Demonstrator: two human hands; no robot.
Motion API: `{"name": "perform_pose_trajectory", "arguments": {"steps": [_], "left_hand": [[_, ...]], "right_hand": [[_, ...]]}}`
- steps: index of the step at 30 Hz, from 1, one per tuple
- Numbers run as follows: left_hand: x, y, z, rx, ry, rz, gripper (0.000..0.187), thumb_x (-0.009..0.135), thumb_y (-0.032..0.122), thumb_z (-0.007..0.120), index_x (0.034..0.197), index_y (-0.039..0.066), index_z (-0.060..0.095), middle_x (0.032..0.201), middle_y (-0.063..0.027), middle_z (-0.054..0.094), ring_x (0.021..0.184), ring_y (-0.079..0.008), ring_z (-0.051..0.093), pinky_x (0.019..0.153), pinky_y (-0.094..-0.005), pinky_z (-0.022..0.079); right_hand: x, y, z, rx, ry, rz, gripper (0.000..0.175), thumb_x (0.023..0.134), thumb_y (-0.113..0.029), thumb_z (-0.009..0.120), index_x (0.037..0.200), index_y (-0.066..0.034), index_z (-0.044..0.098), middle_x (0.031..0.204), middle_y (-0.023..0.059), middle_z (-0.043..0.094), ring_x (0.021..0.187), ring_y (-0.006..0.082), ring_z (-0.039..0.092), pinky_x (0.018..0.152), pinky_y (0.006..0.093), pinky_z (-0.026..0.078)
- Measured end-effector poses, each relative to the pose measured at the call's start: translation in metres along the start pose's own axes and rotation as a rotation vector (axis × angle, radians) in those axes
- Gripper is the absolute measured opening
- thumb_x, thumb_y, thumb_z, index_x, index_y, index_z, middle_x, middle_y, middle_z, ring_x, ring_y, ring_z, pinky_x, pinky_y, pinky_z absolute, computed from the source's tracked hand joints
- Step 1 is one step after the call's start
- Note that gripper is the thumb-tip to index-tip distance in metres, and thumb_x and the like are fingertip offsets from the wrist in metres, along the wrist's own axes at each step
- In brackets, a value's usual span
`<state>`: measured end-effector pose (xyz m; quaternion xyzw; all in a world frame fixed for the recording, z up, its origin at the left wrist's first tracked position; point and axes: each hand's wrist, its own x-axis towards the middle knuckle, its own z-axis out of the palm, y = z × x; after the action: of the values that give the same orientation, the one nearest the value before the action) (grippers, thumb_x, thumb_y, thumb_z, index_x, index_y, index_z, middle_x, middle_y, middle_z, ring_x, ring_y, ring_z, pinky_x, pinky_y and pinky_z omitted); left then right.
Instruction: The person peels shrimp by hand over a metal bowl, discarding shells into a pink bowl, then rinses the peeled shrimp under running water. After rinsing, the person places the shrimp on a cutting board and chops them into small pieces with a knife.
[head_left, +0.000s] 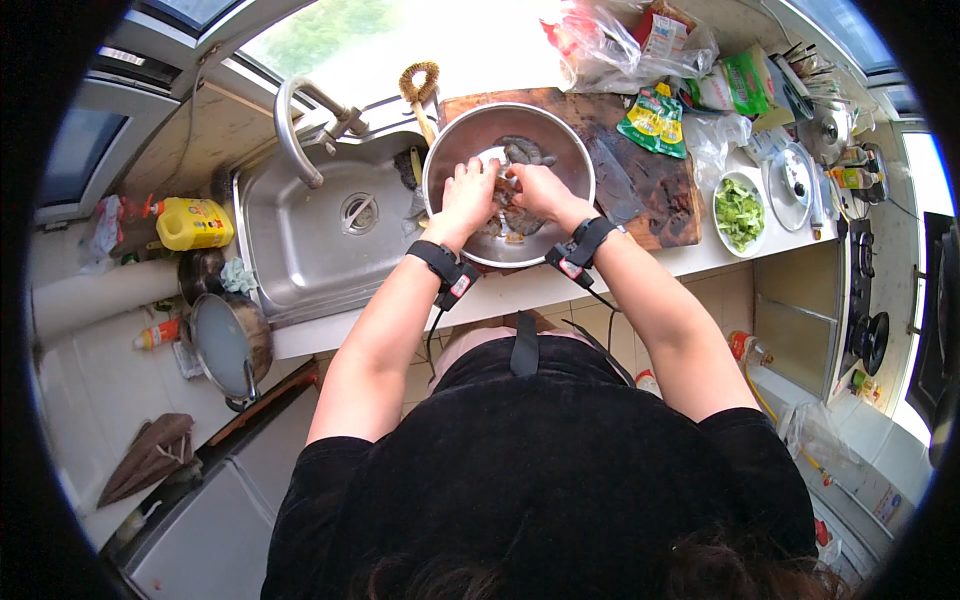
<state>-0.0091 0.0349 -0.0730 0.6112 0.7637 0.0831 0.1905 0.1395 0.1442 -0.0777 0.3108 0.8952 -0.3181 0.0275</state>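
Note:
A stainless steel bowl (583, 169) stands in front of me, partly over a wooden cutting board. In it lie grey raw shrimp (523, 150), with more shrimp (523, 223) and orange-brown bits lower down. My left hand (469, 193) reaches into the bowl, back up and fingers bent towards the middle. Opposite it, my right hand (546, 193) curls its thumb and fingers inward among the shrimp. The fingertips of both hands come close together; whether either one grips a shrimp is hidden. Black straps with small devices circle both wrists.
Right of the bowl, a cleaver (611, 180) and green-yellow seasoning pouches (654, 124) lie on the cutting board (675, 217). Farther right is a plate of chopped greens (739, 213). A sink (300, 225) with a faucet (289, 127) is on the left, beside a pot (225, 345).

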Motion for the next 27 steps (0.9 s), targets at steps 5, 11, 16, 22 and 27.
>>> {"name": "perform_pose_trajectory", "arguments": {"steps": [5, 11, 16, 22, 27], "left_hand": [[0.000, -0.018, -0.006, -0.011, 0.090, 0.071, 0.087, 0.072, 0.013, 0.085, 0.149, 0.014, 0.045, 0.136, -0.0184, 0.051, 0.126, -0.0390, 0.050, 0.100, -0.0512, 0.050], [0.002, -0.003, 0.011, -0.011, 0.000, 0.230, 0.070, 0.070, 0.012, 0.083, 0.135, 0.026, 0.061, 0.146, -0.0160, 0.046, 0.135, -0.0433, 0.043, 0.105, -0.0601, 0.046], [0.000, -0.011, 0.011, -0.011, 0.026, 0.184, 0.034, 0.074, 0.007, 0.076, 0.106, 0.016, 0.068, 0.130, -0.0140, 0.053, 0.122, -0.0395, 0.052, 0.092, -0.0564, 0.052], [-0.010, -0.013, 0.012, -0.022, -0.052, 0.238, 0.020, 0.074, 0.004, 0.073, 0.093, 0.009, 0.067, 0.111, -0.0155, 0.062, 0.107, -0.0376, 0.060, 0.088, -0.0482, 0.054], [-0.016, -0.017, 0.007, -0.078, -0.036, 0.267, 0.035, 0.074, 0.007, 0.079, 0.106, 0.006, 0.063, 0.109, -0.0169, 0.062, 0.106, -0.0400, 0.060, 0.093, -0.0480, 0.052]], "right_hand": [[-0.026, 0.004, -0.013, -0.259, -0.006, 0.040, 0.021, 0.077, -0.015, 0.078, 0.095, -0.0071, 0.072, 0.093, 0.0135, 0.072, 0.094, 0.0334, 0.070, 0.084, 0.0453, 0.055], [-0.042, -0.020, 0.004, -0.578, -0.186, -0.124, 0.014, 0.082, -0.018, 0.069, 0.089, -0.0093, 0.079, 0.093, 0.0126, 0.077, 0.094, 0.0274, 0.074, 0.088, 0.0460, 0.051], [-0.030, -0.010, -0.028, -0.463, -0.304, -0.040, 0.016, 0.071, -0.024, 0.076, 0.081, -0.0118, 0.077, 0.082, 0.0129, 0.075, 0.084, 0.0310, 0.074, 0.077, 0.0456, 0.056], [-0.025, 0.005, -0.040, -0.532, -0.244, -0.122, 0.030, 0.069, -0.021, 0.081, 0.097, -0.0111, 0.073, 0.104, 0.0127, 0.070, 0.103, 0.0312, 0.068, 0.087, 0.0470, 0.052], [-0.032, -0.006, -0.010, -0.663, -0.272, -0.175, 0.022, 0.069, -0.017, 0.078, 0.090, -0.0082, 0.075, 0.088, 0.0109, 0.074, 0.092, 0.0284, 0.072, 0.085, 0.0452, 0.048]]}}
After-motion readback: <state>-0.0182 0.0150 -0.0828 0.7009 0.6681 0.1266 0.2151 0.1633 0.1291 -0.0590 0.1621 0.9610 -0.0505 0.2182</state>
